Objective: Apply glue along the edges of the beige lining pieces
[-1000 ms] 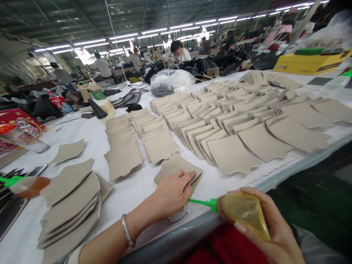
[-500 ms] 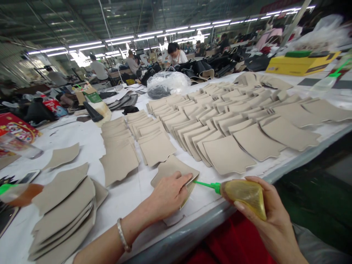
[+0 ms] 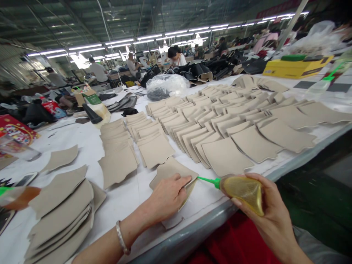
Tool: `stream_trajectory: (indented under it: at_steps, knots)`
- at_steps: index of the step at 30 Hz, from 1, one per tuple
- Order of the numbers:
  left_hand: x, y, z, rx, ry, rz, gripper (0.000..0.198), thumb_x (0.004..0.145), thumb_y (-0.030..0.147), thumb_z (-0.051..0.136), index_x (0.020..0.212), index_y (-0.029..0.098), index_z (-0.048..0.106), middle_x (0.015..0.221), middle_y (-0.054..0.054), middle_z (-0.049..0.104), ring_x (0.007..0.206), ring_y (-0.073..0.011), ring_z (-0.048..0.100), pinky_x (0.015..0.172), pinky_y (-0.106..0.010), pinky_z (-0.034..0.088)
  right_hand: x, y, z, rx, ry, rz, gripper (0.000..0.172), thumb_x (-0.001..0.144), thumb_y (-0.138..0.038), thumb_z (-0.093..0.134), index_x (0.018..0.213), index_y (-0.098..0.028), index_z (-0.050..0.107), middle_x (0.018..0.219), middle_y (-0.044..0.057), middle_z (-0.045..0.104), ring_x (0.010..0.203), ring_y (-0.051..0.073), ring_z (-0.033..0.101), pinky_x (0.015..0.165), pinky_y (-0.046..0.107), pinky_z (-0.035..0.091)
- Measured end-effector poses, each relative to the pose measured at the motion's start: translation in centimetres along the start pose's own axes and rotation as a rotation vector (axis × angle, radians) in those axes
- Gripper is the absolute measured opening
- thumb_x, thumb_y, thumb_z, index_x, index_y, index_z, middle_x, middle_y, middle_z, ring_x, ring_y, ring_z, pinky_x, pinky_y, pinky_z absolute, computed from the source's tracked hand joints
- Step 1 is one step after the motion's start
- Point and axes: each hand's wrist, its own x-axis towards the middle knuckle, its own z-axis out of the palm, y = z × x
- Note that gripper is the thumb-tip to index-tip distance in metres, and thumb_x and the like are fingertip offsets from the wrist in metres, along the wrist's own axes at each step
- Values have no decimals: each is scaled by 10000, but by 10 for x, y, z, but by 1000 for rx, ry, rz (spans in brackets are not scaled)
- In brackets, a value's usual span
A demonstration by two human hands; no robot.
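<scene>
Glossy amber bottle (image 3: 243,192), thin nozzle (image 3: 209,180); smooth beige panel (image 3: 168,171)

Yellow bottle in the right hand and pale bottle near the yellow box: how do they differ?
The yellow bottle is in the right hand; the pale bottle, on the table. The yellow bottle is golden, the pale bottle whitish. In the picture, the yellow bottle's nozzle points left, the pale bottle's up and right. Both nozzles are green.
</scene>
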Motion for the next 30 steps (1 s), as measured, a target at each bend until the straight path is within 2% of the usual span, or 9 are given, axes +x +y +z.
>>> stream_trajectory:
  at_steps: [4, 10, 15, 19, 24, 30]
  knots:
    - [1, -1, 1, -16, 10, 6, 459, 920, 198, 314, 1321, 271, 525, 932, -33, 611, 784, -198, 611, 736, -309, 446, -5, -3, -2, 3, -72, 27, 500, 799, -440, 743, 1218, -297, 512, 1125, 11, 558, 983, 223, 564, 862, 276, 461]
    - [2, -3, 2, -7, 20, 9, 451, 918, 202, 324, 1315, 262, 529, 942, -35, 610, 788, -200, 613, 737, -314, 446, -1, -2, -2, -7, 8, 16, 533, 781, -449, 760, 1224, -283, 514, 1175, 35, 514, 1038, 259, 524, 918, 337, 422]
    - [1, -1, 0, -15, 17, 0, 455, 906, 190, 326, 1302, 270, 534, 953, -34, 621, 811, -204, 619, 751, -312, 449, -6, -3, -3, 13, -82, 28, 486, 809, -453, 734, 1212, -288, 517, 1078, 8, 564, 924, 201, 578, 801, 241, 474]
    - [1, 1, -1, -24, 6, -22, 460, 896, 186, 330, 1299, 270, 534, 976, -36, 624, 821, -201, 617, 763, -311, 452, -10, -7, 2, 18, -33, 58, 523, 773, -448, 763, 1208, -286, 523, 1128, 9, 559, 973, 204, 569, 830, 228, 462]
    - [0, 1, 0, -24, 6, -31, 462, 901, 196, 319, 1311, 265, 521, 1012, -47, 627, 825, -204, 616, 796, -326, 456, -20, -20, 9, 194, -130, 194, 509, 804, -450, 736, 1222, -298, 489, 1126, 1, 575, 999, 191, 561, 872, 203, 442]
    - [-1, 0, 1, -53, 15, -23, 465, 895, 201, 319, 1307, 253, 529, 1021, -52, 625, 856, -211, 614, 827, -337, 459, -23, -18, 10, 137, -49, 221, 556, 759, -468, 765, 1212, -267, 512, 1128, 11, 561, 985, 208, 564, 848, 213, 457]
